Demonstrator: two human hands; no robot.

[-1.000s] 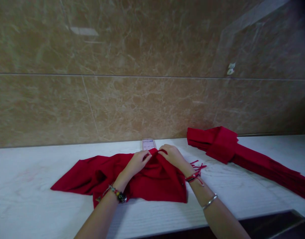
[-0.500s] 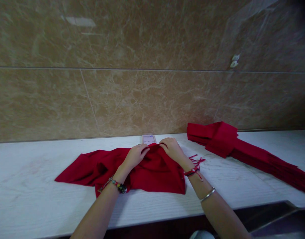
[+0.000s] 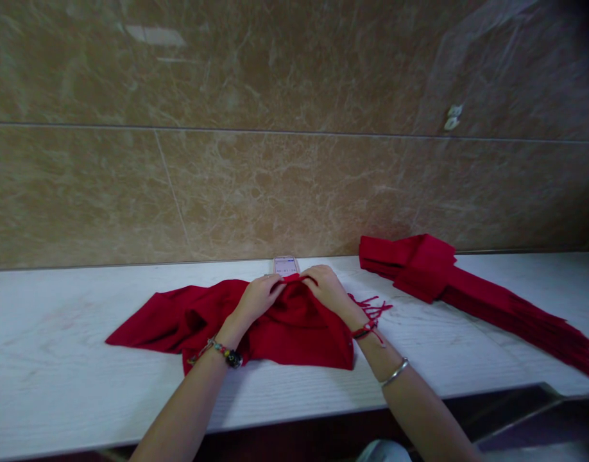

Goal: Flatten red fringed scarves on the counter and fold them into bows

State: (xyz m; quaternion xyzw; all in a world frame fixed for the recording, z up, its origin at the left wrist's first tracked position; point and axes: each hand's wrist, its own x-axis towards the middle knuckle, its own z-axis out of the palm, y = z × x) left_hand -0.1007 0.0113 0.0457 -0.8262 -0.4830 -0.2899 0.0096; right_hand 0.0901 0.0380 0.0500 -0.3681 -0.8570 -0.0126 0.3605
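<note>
A crumpled red scarf [image 3: 299,343] lies across the white table, with fringe showing by my right wrist. My left hand [image 3: 260,296] pinches its far edge, and my right hand [image 3: 327,287] grips the same edge a short way to the right. Between the two hands the edge is bunched and slightly raised. The scarf's left end tapers to a point flat on the tabletop. Just beyond my fingers, a phone [image 3: 285,265] with a lit screen rests near the wall, its lower part hidden by the scarf.
A second red scarf [image 3: 432,273], folded and wrapped into a knot-like shape with fringe trailing right, lies at the back right. Behind the white table [image 3: 58,385] rises a brown marble-tiled wall [image 3: 275,192]. The table's front edge runs below my forearms.
Both hands still hold the scarf's far edge; the right hand has come slightly closer to the left, and the edge between them is more gathered. The view has shifted a little.
</note>
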